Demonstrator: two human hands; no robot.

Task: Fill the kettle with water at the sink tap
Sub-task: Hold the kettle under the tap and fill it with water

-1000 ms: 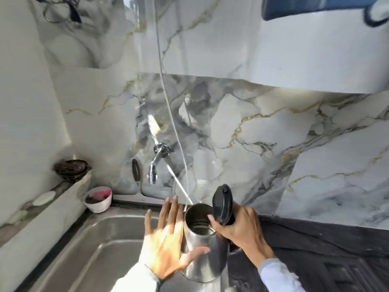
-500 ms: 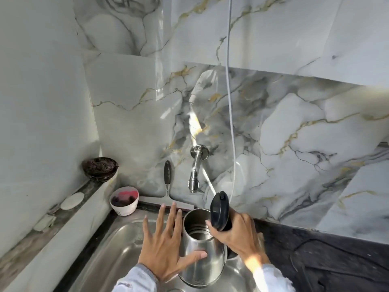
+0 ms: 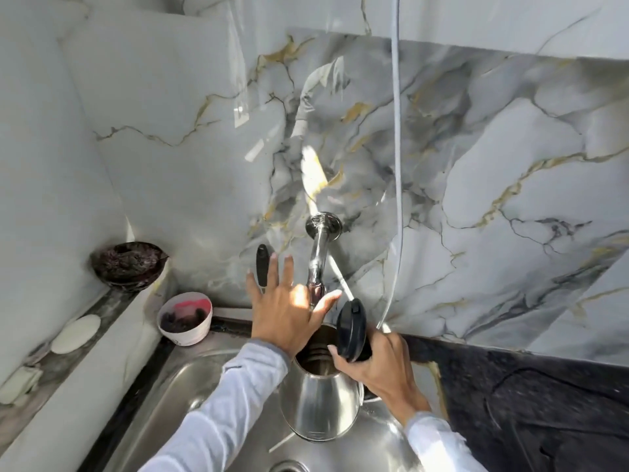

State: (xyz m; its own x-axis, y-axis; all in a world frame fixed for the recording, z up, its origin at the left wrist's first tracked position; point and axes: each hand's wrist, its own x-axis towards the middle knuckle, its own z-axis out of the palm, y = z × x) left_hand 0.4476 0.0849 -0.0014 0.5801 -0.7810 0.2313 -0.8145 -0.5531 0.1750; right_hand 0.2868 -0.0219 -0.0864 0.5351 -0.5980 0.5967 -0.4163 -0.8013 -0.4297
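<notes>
A steel kettle [image 3: 321, 405] hangs over the steel sink [image 3: 190, 376], its black lid [image 3: 351, 330] flipped up and its mouth open below the tap. My right hand [image 3: 377, 364] grips the kettle by its handle on the right side. The chrome tap [image 3: 318, 257] sticks out of the marble wall just above the kettle. My left hand [image 3: 289, 303] is raised with fingers spread, holding nothing, its thumb reaching across the tap's lower end. No water is seen running.
A white bowl [image 3: 185, 320] with dark and pink contents stands at the sink's back left corner. A dark bowl [image 3: 127, 264] and pale soap pieces [image 3: 76, 333] sit on the left ledge. A black-handled squeegee [image 3: 262, 264] leans on the wall. A white cord [image 3: 396, 158] hangs down. Dark counter [image 3: 531, 403] lies right.
My left hand has left the kettle's side and risen to the tap. The kettle has shifted further under the tap, still held by my right hand. The view has tilted down.
</notes>
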